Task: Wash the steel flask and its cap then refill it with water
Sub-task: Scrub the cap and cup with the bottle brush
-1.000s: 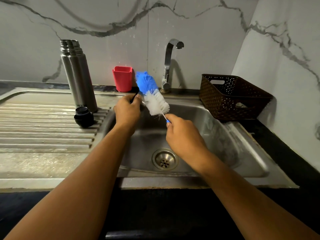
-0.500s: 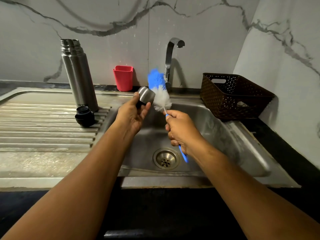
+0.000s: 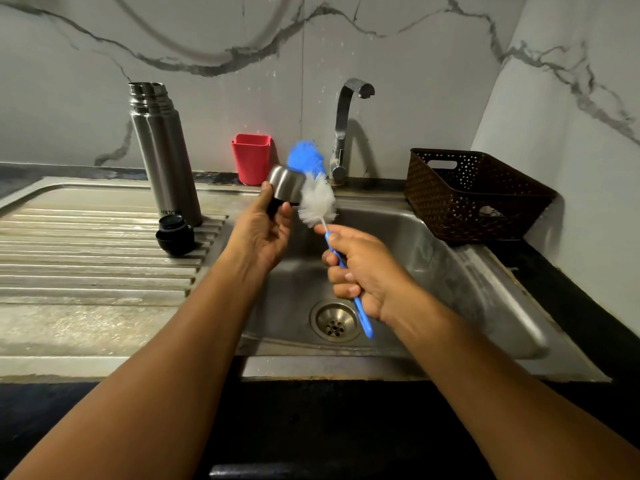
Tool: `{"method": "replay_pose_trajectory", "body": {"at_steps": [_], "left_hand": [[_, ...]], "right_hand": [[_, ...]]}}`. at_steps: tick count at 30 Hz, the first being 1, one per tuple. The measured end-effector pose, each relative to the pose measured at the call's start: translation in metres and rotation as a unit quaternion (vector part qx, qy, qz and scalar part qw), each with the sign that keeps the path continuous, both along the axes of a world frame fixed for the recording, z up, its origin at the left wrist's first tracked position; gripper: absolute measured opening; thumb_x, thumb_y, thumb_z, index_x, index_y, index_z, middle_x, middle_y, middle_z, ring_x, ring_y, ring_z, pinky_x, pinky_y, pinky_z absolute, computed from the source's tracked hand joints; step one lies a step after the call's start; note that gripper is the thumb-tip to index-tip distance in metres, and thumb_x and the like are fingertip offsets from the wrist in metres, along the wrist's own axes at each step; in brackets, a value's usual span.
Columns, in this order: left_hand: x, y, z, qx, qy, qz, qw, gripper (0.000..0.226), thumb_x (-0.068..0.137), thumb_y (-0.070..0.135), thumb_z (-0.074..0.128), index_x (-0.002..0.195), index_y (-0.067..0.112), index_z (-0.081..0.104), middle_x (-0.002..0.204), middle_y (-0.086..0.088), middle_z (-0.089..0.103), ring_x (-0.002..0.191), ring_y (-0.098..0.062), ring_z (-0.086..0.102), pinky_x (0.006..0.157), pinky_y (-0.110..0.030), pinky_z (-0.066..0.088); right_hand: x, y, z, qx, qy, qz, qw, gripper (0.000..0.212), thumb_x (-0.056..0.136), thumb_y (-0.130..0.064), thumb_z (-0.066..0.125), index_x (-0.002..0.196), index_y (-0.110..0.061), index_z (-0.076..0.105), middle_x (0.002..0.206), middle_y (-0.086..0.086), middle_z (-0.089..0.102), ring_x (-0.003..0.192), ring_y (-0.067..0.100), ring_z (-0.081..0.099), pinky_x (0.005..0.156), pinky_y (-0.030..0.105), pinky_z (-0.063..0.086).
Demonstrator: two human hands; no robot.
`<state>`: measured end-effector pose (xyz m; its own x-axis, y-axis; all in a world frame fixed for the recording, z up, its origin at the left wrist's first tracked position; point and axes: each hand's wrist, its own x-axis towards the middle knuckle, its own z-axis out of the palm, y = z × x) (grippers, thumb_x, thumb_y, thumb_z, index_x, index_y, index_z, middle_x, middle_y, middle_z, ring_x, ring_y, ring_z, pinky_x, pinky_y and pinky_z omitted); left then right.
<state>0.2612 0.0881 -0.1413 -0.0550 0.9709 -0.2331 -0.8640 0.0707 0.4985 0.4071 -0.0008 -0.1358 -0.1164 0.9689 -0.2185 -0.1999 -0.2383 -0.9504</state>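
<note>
The tall steel flask (image 3: pixel 162 154) stands open-topped on the drainboard, left of the basin. Its black inner stopper (image 3: pixel 175 234) lies at its foot. My left hand (image 3: pixel 265 233) holds the steel cap (image 3: pixel 285 185) between thumb and fingers above the sink (image 3: pixel 450 271). My right hand (image 3: pixel 363 271) grips the blue handle of a bottle brush (image 3: pixel 317 199). The brush's white and blue bristles press against the right side of the cap.
A red plastic cup (image 3: pixel 251 162) stands behind the cap by the wall. The tap (image 3: pixel 346 129) rises at the back of the basin with no water running. A brown woven basket (image 3: pixel 474 195) sits at the right. The ribbed drainboard (image 3: pixel 86 265) stretches left.
My left hand turned palm up, bringing the steel cap into view. My right hand slid down the brush handle and drew the brush upright against the cap.
</note>
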Motion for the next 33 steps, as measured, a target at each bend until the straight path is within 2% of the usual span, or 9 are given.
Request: {"method": "replay_pose_trajectory", "body": {"at_steps": [4,7,9,13,16,19,24,29,33], "left_hand": [[0.004,-0.001,-0.001,0.006,0.051,0.015,0.999,0.027,0.101,0.028,0.066,0.108,0.003,0.066,0.074,-0.009,0.073,0.047,-0.009,0.063,0.046,-0.014,0.053],[-0.005,-0.002,-0.004,-0.016,0.127,0.08,0.989,0.033,0.098,0.029,0.07,0.118,0.003,0.068,0.104,-0.015,0.075,0.064,-0.012,0.066,0.05,-0.015,0.055],[0.003,-0.008,-0.005,-0.013,0.169,0.089,0.981,0.025,0.097,0.024,0.073,0.109,0.003,0.069,0.099,-0.012,0.075,0.067,-0.012,0.068,0.05,-0.018,0.056],[0.01,-0.015,-0.003,-0.033,0.2,0.089,0.975,0.014,0.098,0.022,0.071,0.096,0.008,0.069,0.1,-0.01,0.079,0.077,-0.016,0.077,0.065,-0.025,0.062],[0.001,-0.014,-0.004,-0.064,0.298,0.097,0.948,0.019,0.098,0.031,0.071,0.097,0.012,0.07,0.095,-0.006,0.075,0.057,-0.008,0.058,0.045,-0.016,0.051],[0.007,-0.013,-0.011,-0.016,0.422,0.057,0.905,0.021,0.099,0.033,0.07,0.094,0.013,0.073,0.084,-0.01,0.067,0.054,-0.011,0.045,0.04,-0.017,0.039],[-0.003,-0.005,-0.018,-0.016,0.486,0.077,0.87,0.016,0.1,0.033,0.068,0.094,0.019,0.073,0.091,-0.001,0.076,0.091,-0.019,0.074,0.082,-0.035,0.062],[0.006,-0.008,-0.018,0.051,0.575,0.021,0.817,0.026,0.104,0.034,0.062,0.096,0.015,0.078,0.088,-0.005,0.078,0.085,-0.019,0.073,0.081,-0.038,0.06],[-0.005,0.0,-0.022,0.03,0.585,0.044,0.809,0.027,0.107,0.03,0.054,0.101,0.014,0.074,0.097,-0.008,0.077,0.096,-0.023,0.073,0.091,-0.043,0.06]], "right_hand": [[0.002,-0.006,-0.002,0.063,-0.115,-0.026,0.991,0.029,0.11,-0.018,0.04,0.128,-0.024,0.062,0.07,0.001,0.046,0.041,0.004,0.035,0.036,0.018,0.026],[0.004,-0.015,-0.019,0.238,-0.429,-0.039,0.871,0.037,0.108,-0.024,0.044,0.142,-0.026,0.059,0.106,-0.001,0.072,0.087,0.013,0.068,0.071,0.022,0.051],[0.005,-0.005,-0.016,0.282,-0.507,-0.076,0.811,0.04,0.108,-0.025,0.043,0.146,-0.026,0.055,0.123,0.004,0.072,0.109,0.026,0.068,0.091,0.035,0.056],[0.004,-0.008,-0.01,0.3,-0.582,-0.061,0.753,0.04,0.107,-0.022,0.041,0.145,-0.03,0.053,0.102,0.006,0.073,0.091,0.03,0.069,0.077,0.044,0.06],[0.008,-0.013,-0.011,0.275,-0.614,-0.043,0.738,0.045,0.104,-0.015,0.043,0.145,-0.032,0.05,0.099,0.007,0.071,0.088,0.031,0.068,0.073,0.044,0.06],[0.011,0.001,0.0,0.26,-0.63,-0.058,0.73,0.047,0.102,-0.013,0.045,0.145,-0.032,0.051,0.108,0.009,0.071,0.097,0.035,0.068,0.077,0.041,0.057],[0.012,-0.022,-0.006,0.236,-0.636,-0.004,0.734,0.043,0.103,-0.017,0.044,0.141,-0.034,0.053,0.112,0.006,0.07,0.097,0.031,0.067,0.077,0.041,0.057],[0.02,0.01,0.001,0.214,-0.638,-0.035,0.738,0.036,0.099,-0.019,0.047,0.13,-0.028,0.062,0.109,0.007,0.07,0.094,0.031,0.066,0.073,0.036,0.052],[0.024,-0.01,-0.012,0.222,-0.6,0.007,0.769,0.034,0.099,-0.02,0.046,0.125,-0.028,0.066,0.104,0.002,0.071,0.091,0.027,0.066,0.08,0.041,0.058]]}}
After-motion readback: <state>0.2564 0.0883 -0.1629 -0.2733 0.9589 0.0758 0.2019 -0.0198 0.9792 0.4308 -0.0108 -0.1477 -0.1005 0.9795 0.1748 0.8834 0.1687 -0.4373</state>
